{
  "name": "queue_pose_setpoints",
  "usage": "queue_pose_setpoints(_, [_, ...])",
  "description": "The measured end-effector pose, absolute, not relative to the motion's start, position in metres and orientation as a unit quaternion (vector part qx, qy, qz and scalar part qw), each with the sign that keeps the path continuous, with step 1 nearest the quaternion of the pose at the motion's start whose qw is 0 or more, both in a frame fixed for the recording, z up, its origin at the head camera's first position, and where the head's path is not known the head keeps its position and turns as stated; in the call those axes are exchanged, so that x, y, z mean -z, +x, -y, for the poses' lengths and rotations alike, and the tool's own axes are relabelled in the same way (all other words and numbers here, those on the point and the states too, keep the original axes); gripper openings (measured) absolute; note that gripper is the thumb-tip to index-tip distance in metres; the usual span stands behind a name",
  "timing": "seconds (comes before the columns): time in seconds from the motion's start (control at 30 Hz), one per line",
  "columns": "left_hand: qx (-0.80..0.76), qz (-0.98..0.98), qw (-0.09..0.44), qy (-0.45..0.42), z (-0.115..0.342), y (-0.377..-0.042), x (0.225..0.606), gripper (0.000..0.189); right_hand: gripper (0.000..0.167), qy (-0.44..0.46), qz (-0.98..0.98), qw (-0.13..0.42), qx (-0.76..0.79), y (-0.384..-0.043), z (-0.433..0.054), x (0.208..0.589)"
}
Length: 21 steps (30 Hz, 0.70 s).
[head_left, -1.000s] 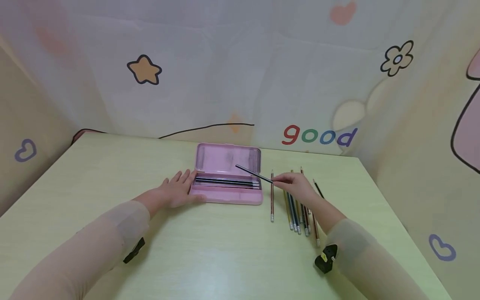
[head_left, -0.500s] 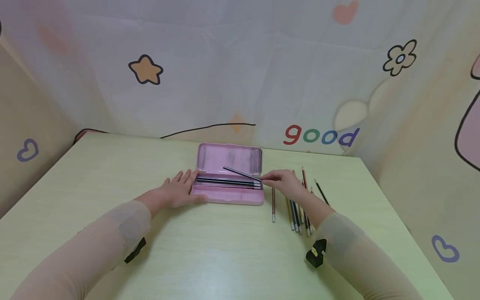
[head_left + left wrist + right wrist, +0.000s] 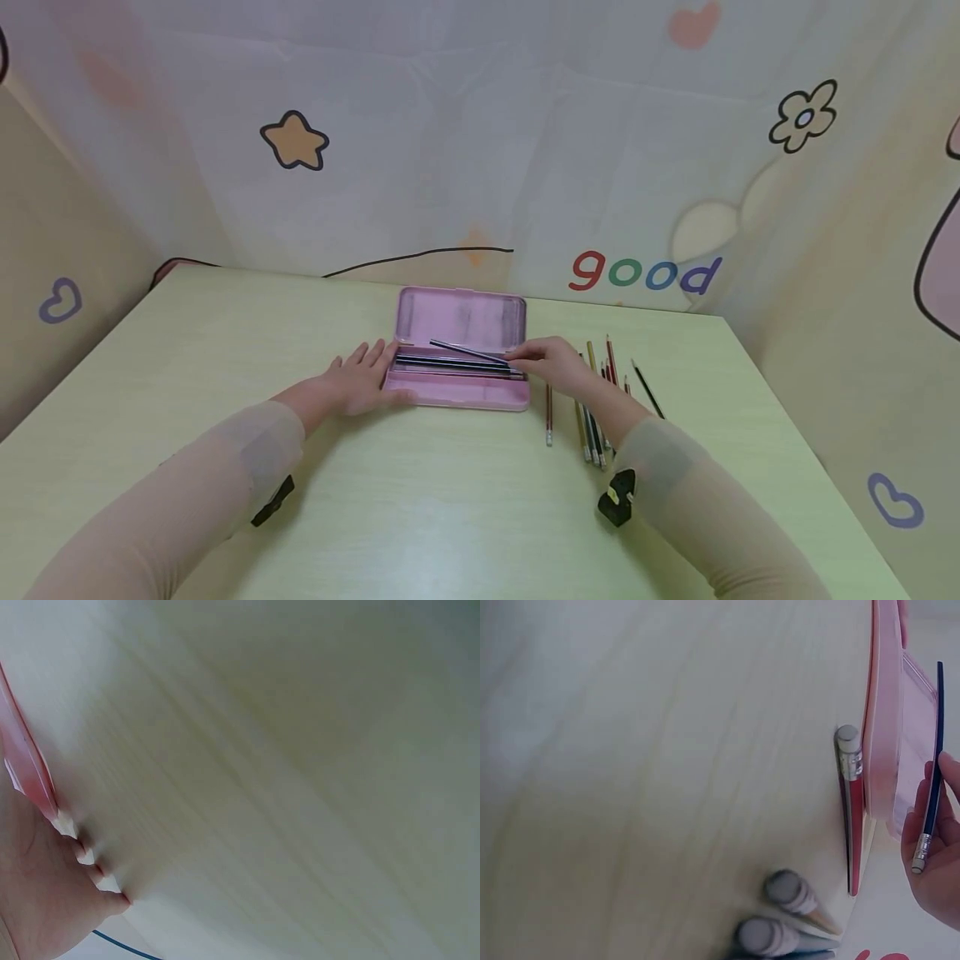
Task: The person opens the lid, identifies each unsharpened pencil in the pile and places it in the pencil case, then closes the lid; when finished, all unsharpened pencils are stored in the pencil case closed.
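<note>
An opened pink pencil case (image 3: 457, 393) lies near the back of the table, its lid folded back toward the wall. Several dark pencils (image 3: 450, 362) lie lengthwise in its tray. My left hand (image 3: 358, 383) rests with spread, straight fingers against the case's left end; in the left wrist view that hand (image 3: 45, 877) touches the case's pink edge (image 3: 26, 757). My right hand (image 3: 555, 365) pinches a dark pencil (image 3: 465, 350) by its eraser end, tilted over the tray. In the right wrist view, thumb and fingers hold this dark pencil (image 3: 932, 780), its white eraser showing below.
Right of the case a red pencil (image 3: 549, 417) lies on the table (image 3: 420, 500). Beyond it several more pencils (image 3: 588, 433) form a loose bunch, partly under my right forearm. A black pencil (image 3: 647, 387) lies apart at the right. A printed cloth wall (image 3: 420, 150) stands behind.
My right hand has moved left from beside the loose pencils to the case's right end, carrying the dark pencil lower over the tray. The left hand has stayed in place.
</note>
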<state>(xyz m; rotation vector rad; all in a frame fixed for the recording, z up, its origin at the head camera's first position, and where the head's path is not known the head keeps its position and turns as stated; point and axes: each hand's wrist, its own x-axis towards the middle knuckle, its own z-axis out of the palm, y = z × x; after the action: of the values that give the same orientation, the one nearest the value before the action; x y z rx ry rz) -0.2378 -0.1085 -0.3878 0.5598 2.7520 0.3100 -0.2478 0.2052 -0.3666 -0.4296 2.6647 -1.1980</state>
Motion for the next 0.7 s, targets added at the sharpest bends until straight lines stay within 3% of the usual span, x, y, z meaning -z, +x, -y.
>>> queue_pose_setpoints(0.7, [-0.112,-0.961,0.159,0.198,0.109,-0.24,0.389,0.099,0.015,-0.192,-0.92,0.089,0.331,-0.263,-0.175,0.371])
